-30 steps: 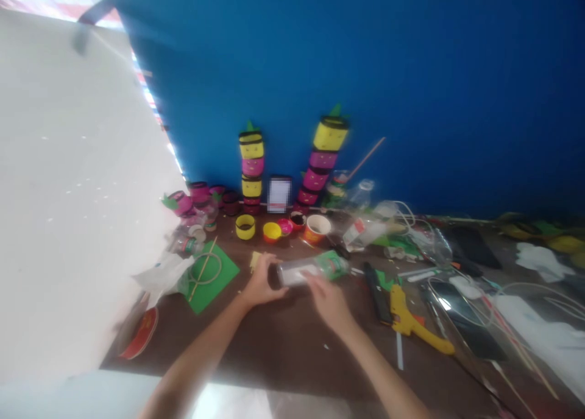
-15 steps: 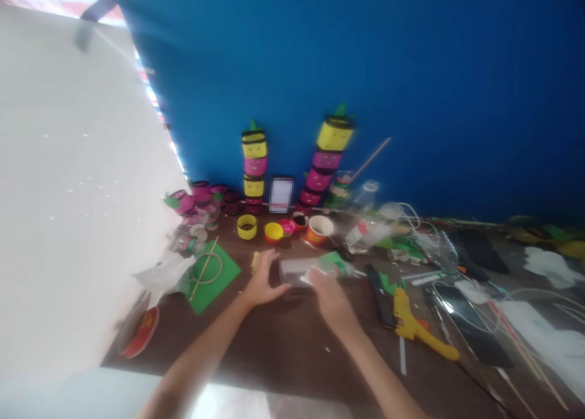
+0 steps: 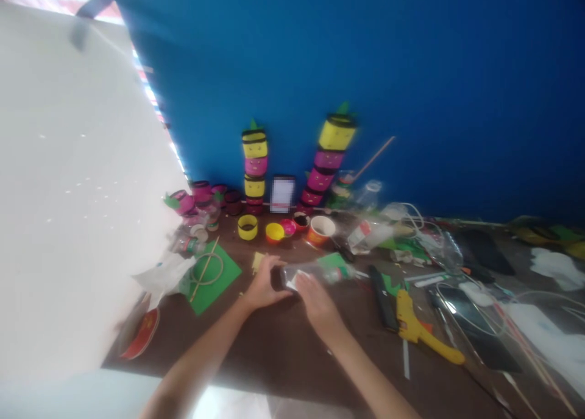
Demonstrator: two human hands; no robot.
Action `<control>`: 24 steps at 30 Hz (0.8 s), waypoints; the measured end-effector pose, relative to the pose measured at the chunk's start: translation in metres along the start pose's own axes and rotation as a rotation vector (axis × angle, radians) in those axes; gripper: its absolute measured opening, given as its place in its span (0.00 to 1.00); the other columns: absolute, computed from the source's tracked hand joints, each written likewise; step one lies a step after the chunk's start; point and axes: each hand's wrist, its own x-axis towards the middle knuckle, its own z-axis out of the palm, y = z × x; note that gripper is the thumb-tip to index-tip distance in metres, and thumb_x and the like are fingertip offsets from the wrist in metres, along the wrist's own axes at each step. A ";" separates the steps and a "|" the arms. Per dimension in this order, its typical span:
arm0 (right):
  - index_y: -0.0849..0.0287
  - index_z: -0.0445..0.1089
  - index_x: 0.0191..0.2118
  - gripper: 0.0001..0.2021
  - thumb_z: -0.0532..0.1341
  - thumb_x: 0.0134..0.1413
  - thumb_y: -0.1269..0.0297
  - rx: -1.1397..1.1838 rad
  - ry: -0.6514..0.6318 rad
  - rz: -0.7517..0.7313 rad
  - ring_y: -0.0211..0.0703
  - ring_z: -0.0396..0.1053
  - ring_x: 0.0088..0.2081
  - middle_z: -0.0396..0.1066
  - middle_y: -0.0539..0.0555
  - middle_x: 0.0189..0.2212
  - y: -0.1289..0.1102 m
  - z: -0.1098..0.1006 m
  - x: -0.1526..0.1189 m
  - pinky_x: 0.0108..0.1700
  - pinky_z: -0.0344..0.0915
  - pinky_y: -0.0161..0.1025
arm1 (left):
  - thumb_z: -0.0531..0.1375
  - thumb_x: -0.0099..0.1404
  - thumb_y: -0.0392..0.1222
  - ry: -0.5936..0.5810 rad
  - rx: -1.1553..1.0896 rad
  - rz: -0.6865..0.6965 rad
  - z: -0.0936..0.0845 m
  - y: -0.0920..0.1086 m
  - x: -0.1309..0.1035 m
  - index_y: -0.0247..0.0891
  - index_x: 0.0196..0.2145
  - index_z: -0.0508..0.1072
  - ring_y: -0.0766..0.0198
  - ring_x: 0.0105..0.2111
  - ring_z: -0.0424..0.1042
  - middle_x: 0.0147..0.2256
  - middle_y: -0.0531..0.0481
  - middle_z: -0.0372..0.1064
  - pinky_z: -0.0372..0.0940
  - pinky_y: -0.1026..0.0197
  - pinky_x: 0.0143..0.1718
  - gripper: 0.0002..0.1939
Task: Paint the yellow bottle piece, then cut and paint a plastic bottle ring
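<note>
A clear plastic bottle (image 3: 320, 273) with a green label near its neck lies on its side on the dark table, neck to the right. My left hand (image 3: 267, 285) curves round the bottle's left end, thumb and fingers gripping it. On the bottle's near side, my right hand (image 3: 314, 300) presses a small white piece (image 3: 299, 280) against the plastic with its fingers together. A scrap of green paper (image 3: 329, 260) shows behind the bottle.
Stacked yellow and pink cups (image 3: 255, 163) stand against the blue wall. Green paper (image 3: 217, 279) with a ring and stick lies left. To the right are a yellow glue gun (image 3: 411, 321), a black stapler-like object (image 3: 382, 297) and a phone (image 3: 475, 327).
My right hand has slid left along the bottle with the white piece, closer to my left hand. My left hand stays almost where it was, at the bottle's end.
</note>
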 end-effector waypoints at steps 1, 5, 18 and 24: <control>0.59 0.67 0.52 0.22 0.45 0.58 0.79 -0.001 -0.002 0.012 0.44 0.66 0.53 0.71 0.56 0.50 0.000 -0.001 0.000 0.57 0.62 0.48 | 0.69 0.46 0.50 -0.002 -0.003 0.009 0.000 0.000 0.000 0.39 0.51 0.60 0.46 0.57 0.54 0.53 0.40 0.54 0.48 0.39 0.60 0.37; 0.55 0.69 0.50 0.20 0.45 0.61 0.73 -0.029 0.005 0.166 0.48 0.70 0.49 0.76 0.55 0.42 0.000 -0.015 0.010 0.47 0.71 0.46 | 0.69 0.46 0.48 0.009 -0.015 0.028 -0.001 0.002 0.000 0.40 0.51 0.60 0.47 0.57 0.55 0.52 0.41 0.55 0.47 0.40 0.60 0.37; 0.57 0.67 0.53 0.22 0.46 0.59 0.78 0.012 -0.033 0.006 0.45 0.68 0.52 0.73 0.56 0.46 -0.008 -0.008 0.027 0.58 0.61 0.53 | 0.69 0.46 0.46 0.034 -0.005 0.057 0.003 -0.002 0.000 0.39 0.51 0.59 0.48 0.55 0.57 0.50 0.42 0.56 0.48 0.39 0.60 0.37; 0.60 0.70 0.48 0.22 0.47 0.54 0.80 0.049 -0.114 -0.012 0.44 0.68 0.51 0.73 0.58 0.47 0.002 -0.001 0.048 0.58 0.60 0.52 | 0.69 0.46 0.48 0.020 -0.011 0.066 0.004 -0.006 0.001 0.39 0.50 0.59 0.48 0.55 0.56 0.50 0.41 0.54 0.47 0.39 0.60 0.37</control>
